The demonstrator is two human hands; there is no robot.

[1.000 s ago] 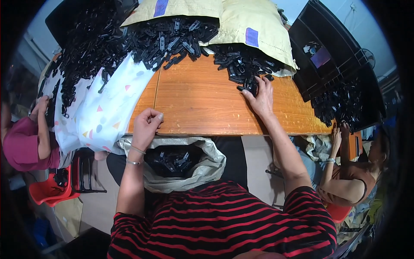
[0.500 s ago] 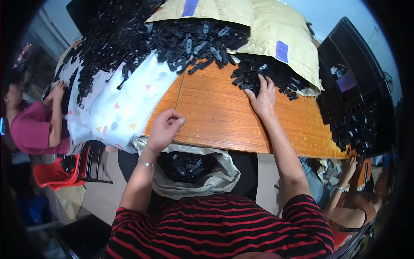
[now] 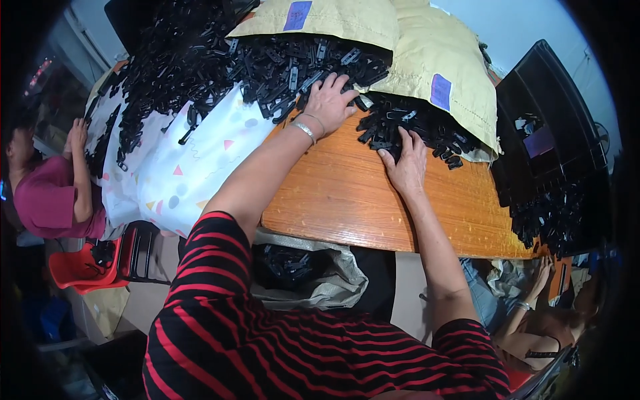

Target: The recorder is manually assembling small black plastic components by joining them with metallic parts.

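Note:
My left hand (image 3: 329,105) reaches out with spread fingers onto the heap of small black plastic parts (image 3: 293,67) at the mouth of the left paper sack (image 3: 347,23). It is open, its fingertips touching the heap. My right hand (image 3: 409,167) lies at the near edge of a smaller heap of black parts (image 3: 387,127), in front of the right paper sack (image 3: 440,57). Its thumb and fingers are apart and touch the parts; I see nothing gripped. Below the table edge, a woven sack (image 3: 340,283) on my lap holds more black parts (image 3: 287,263).
Under my hands is a wooden table (image 3: 347,193). White patterned sheeting (image 3: 193,167) covers its left side, beneath a large black heap. A black bin (image 3: 543,120) on its side spills parts at right. One person (image 3: 50,193) works at left, another (image 3: 547,320) at right.
My left hand has moved forward from above the table's near edge to the left heap, its curled fingers now spread. My right hand has stayed at the smaller heap.

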